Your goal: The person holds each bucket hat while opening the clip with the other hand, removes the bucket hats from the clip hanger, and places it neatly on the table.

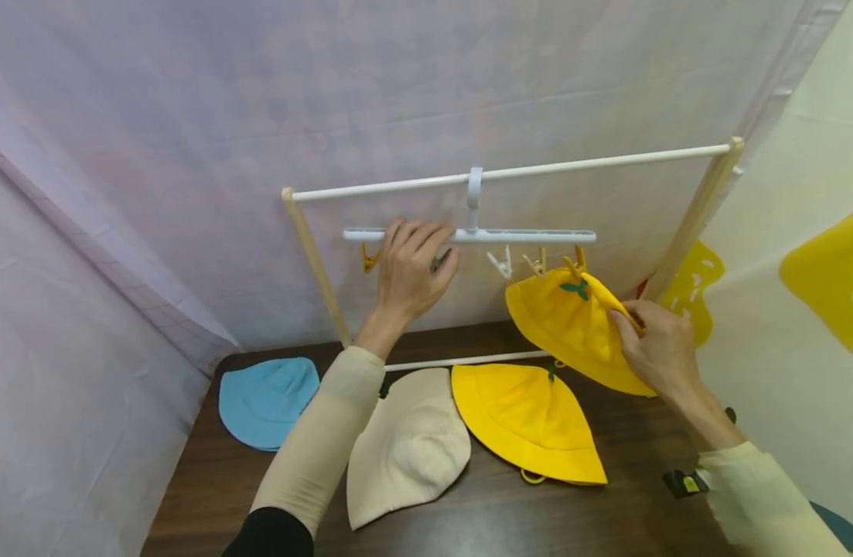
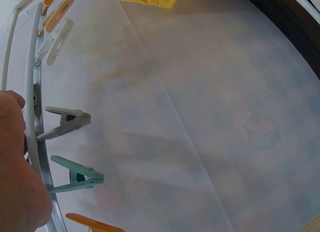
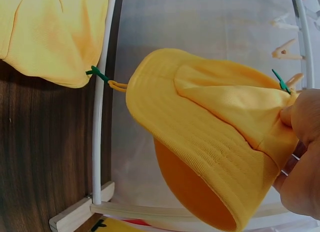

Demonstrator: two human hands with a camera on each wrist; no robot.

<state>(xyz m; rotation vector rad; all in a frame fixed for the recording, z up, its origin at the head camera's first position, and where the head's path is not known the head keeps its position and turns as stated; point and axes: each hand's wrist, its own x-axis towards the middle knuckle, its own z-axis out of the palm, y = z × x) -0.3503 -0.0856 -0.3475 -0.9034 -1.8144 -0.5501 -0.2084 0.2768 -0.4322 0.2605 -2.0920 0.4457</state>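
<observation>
Both hands are up at the drying rack. Left hand curls its fingers over the white clip hanger, gripping its bar near the left end. Right hand pinches the brim of a yellow hat hanging under the hanger's right end, by an orange clip. On the tabletop below lie a blue hat, a cream hat and a second yellow hat.

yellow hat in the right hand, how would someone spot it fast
Find the white clip hanger on the rack's top rail. The yellow hat hangs at its right end, its brim pinched by the right hand. The other yellow hat lies flat on the table.
</observation>
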